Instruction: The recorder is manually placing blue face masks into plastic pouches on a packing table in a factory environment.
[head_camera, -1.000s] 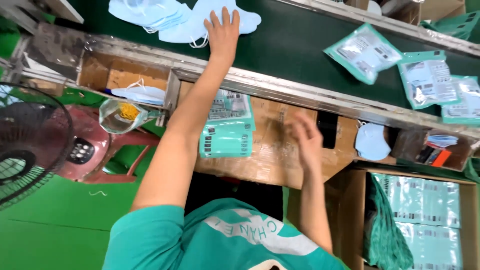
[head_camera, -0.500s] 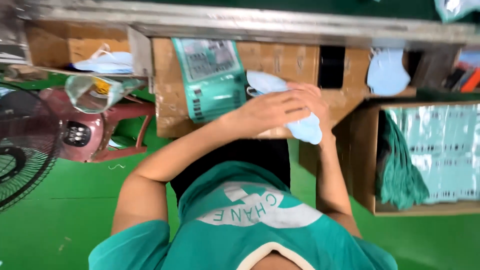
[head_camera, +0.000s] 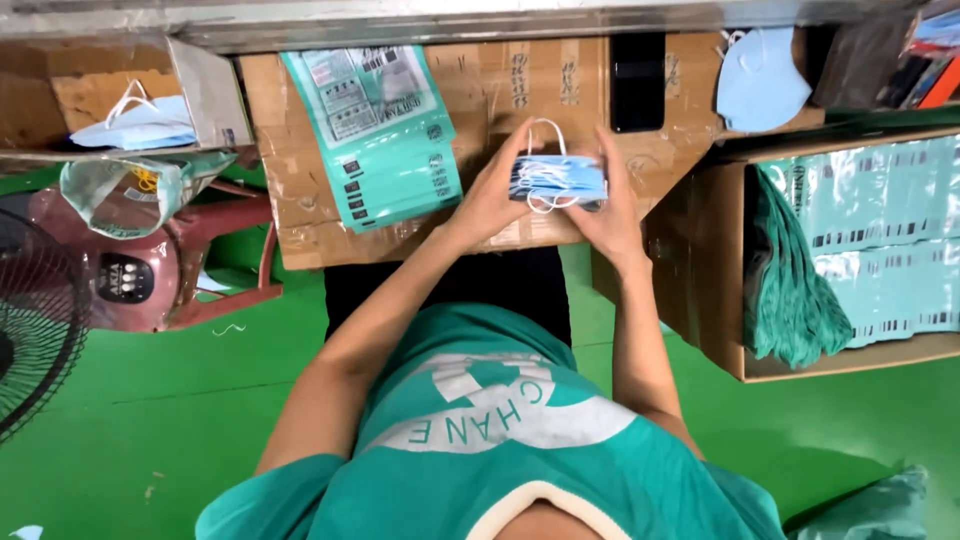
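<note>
Left hand (head_camera: 492, 196) and right hand (head_camera: 607, 205) pinch a small stack of blue masks (head_camera: 556, 181) between them over the cardboard worktop (head_camera: 300, 190), pouches (head_camera: 380, 130) at nine o'clock; light, soft, floppy; best gripped at both short ends, loops tucked.

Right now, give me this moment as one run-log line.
left hand: holds face mask stack | right hand: holds same stack | over cardboard bench | teal packet lies left of the hands

A short-sleeved teal T-shirt with a white printed design and cream collar, arms bare.
</note>
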